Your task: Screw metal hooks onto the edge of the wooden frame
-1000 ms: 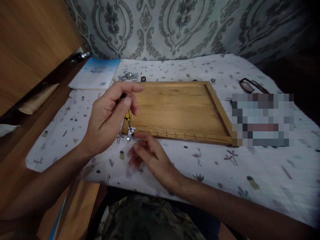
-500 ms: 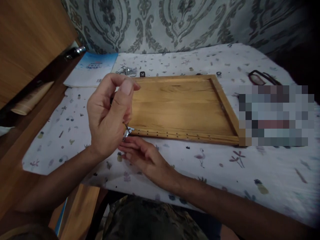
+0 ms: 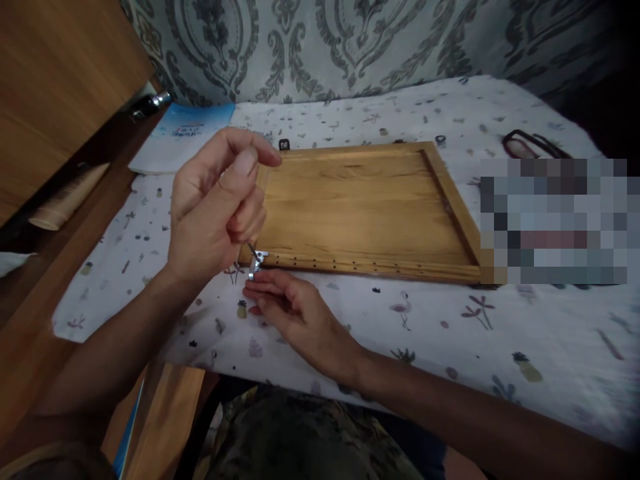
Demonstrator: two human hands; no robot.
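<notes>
A wooden framed panel (image 3: pixel 350 207) lies flat on the table, with a row of small dark holes along its near edge. At its near left corner sits a small silver metal hinge (image 3: pixel 255 265). The thin shaft of a screwdriver (image 3: pixel 253 250) slants down onto this hinge from my left hand (image 3: pixel 217 200). That hand is closed around the handle, which its fingers hide; the index finger and thumb are raised and curled. My right hand (image 3: pixel 300 320) comes in from the near side, its fingertips holding the hinge's lower end against the panel's edge.
A patterned white cloth (image 3: pixel 440 387) covers the table. A blue and white booklet (image 3: pixel 185 133) lies at the back left, and a small black piece (image 3: pixel 284 144) is behind the panel. Eyeglasses (image 3: pixel 537 143) rest at the right, beside a blurred-out area. A wooden cabinet (image 3: pixel 60 80) stands left.
My left hand has turned slightly, its index finger and thumb spreading apart a little. The view has shifted slightly. My right fingertips stay at the hinge.
</notes>
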